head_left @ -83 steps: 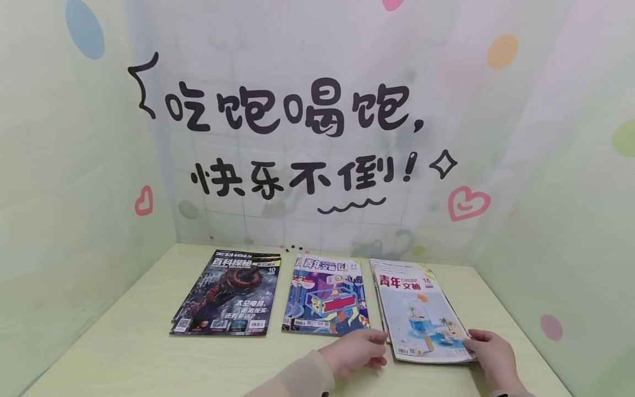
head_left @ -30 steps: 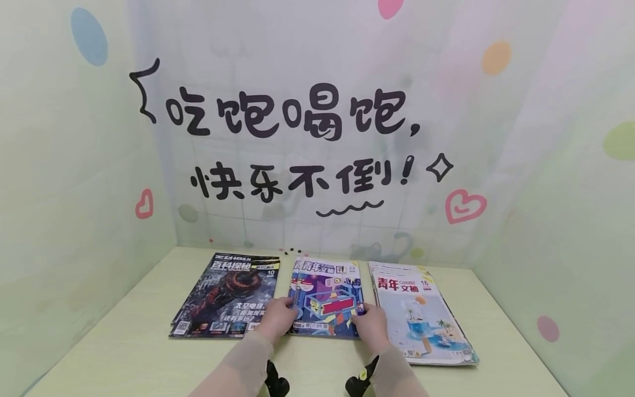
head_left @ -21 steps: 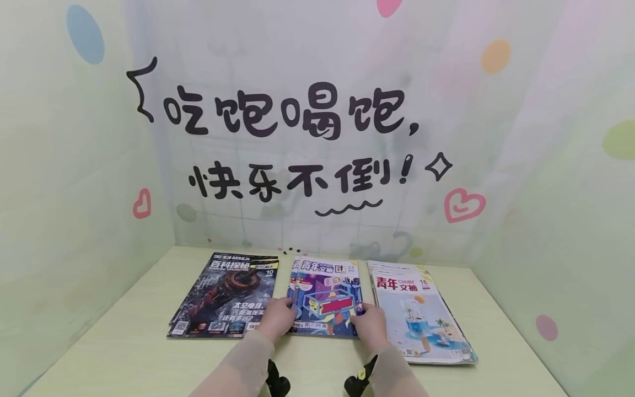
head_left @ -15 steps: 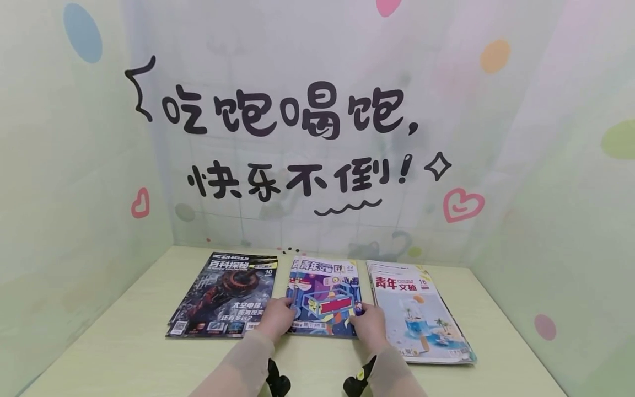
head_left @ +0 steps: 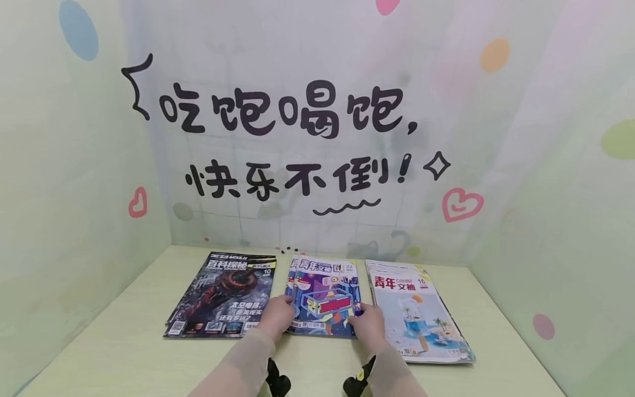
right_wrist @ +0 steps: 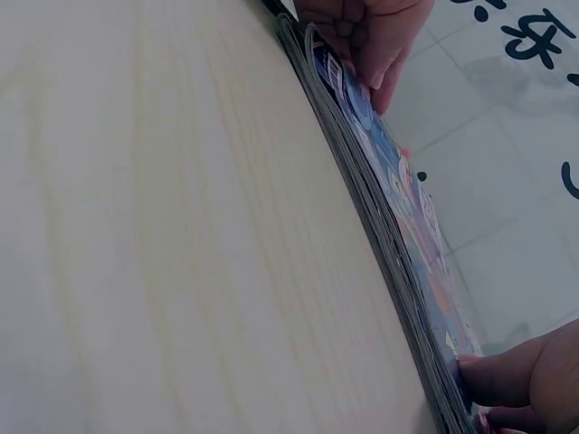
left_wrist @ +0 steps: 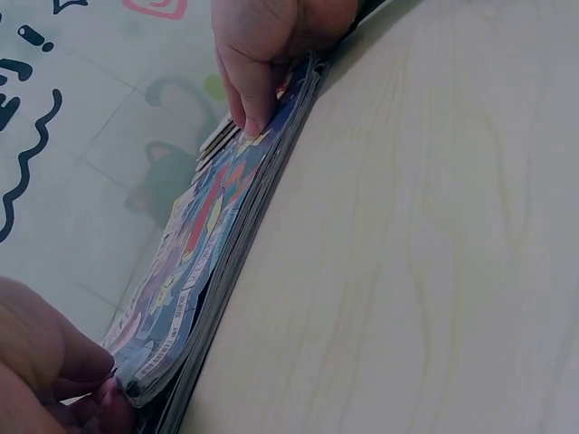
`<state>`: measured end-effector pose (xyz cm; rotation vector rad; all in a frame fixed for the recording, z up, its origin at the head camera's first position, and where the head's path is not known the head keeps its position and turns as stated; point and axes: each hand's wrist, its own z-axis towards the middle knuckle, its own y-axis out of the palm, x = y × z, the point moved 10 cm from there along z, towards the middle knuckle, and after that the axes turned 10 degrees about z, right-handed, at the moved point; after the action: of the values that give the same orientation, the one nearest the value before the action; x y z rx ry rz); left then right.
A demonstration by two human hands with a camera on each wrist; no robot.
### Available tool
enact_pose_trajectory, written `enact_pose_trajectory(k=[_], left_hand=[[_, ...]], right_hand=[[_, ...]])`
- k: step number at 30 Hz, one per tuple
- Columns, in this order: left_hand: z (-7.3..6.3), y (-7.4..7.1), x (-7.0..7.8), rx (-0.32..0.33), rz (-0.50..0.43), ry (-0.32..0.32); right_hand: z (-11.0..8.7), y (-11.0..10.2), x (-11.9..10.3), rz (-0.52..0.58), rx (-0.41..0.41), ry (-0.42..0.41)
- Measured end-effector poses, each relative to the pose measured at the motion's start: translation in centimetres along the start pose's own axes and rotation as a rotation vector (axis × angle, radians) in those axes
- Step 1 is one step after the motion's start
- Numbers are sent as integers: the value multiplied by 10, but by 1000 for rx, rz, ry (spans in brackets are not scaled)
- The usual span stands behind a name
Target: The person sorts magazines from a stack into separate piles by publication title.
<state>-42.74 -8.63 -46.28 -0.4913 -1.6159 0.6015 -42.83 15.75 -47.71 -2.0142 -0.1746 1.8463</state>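
Note:
A stack of magazines (head_left: pixel 327 306) with a purple and blue cover lies in the middle of the table, its copies slightly fanned to the left. My left hand (head_left: pixel 276 318) grips the stack's left edge near the front. On the opposite edge, my right hand (head_left: pixel 369 326) grips it with the thumb on the cover. In the left wrist view, the left fingers (left_wrist: pixel 86 362) pinch a front corner of the magazines. The right wrist view has the right thumb (right_wrist: pixel 498 375) on the top cover. The undersides of the fingers are partly hidden.
To the left lies a stack of dark magazines (head_left: pixel 228 300); its right edge is close to my left hand. A stack with a pale beach cover (head_left: pixel 419 320) lies on the right, beside my right hand. Printed cloth walls (head_left: pixel 317 231) enclose the pale wooden table (head_left: pixel 124 358).
Both hands have moved left from the right stack to the sides of the middle stack. Over the last second they stay there, and the view shifts slightly.

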Motion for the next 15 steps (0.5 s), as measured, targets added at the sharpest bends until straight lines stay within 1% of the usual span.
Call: enact_pose_trajectory(k=[2,8,11,15], left_hand=[[1,0,0,2,-24,2],[3,6,-3,-18,-172,-17],[1,10,-4,-46,-203,-27],[-2,18,-2,-119,-318,-25]], right_hand=[[0,0,1,5,2,-2],[1,1,2,5,5,16],[0,1,2,6,1,15],[-1,1,1,7,4,14]])
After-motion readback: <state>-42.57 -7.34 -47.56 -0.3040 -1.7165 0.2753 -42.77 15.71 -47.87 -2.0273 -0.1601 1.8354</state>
